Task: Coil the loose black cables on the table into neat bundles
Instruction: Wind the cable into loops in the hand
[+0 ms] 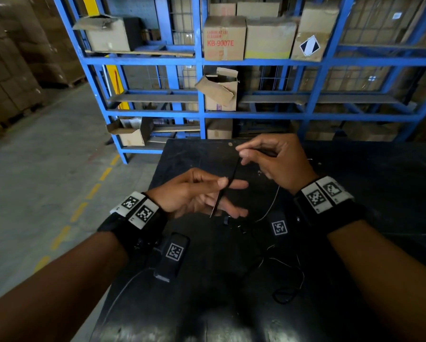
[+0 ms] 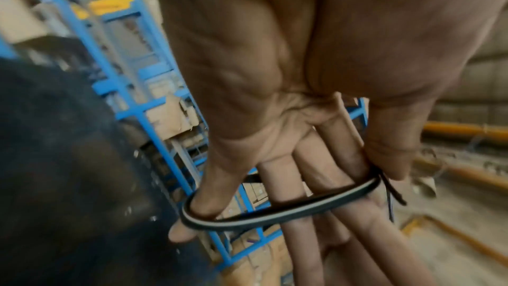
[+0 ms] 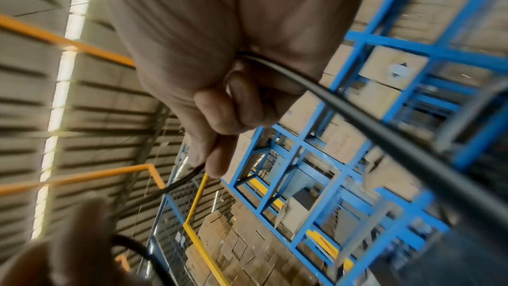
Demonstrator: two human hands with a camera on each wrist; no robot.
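A flat black cable (image 1: 233, 174) runs taut between my two hands above the black table (image 1: 380, 193). My left hand (image 1: 222, 191) pinches it between thumb and forefinger. In the left wrist view the cable (image 2: 274, 214) loops once around the straight fingers, from little finger to thumb. My right hand (image 1: 244, 154), higher and farther back, pinches the cable between thumb and forefinger. In the right wrist view the cable (image 3: 371, 129) also passes through the curled fingers and trails off to the right. Thin loose cables (image 1: 288, 267) and a small coil (image 1: 284, 296) lie on the table near me.
A blue steel rack (image 1: 202, 95) with cardboard boxes (image 1: 224, 38) stands just behind the table. The table's left edge drops to a concrete floor (image 1: 46, 169) with a dashed yellow line. Stacked cartons fill the far left.
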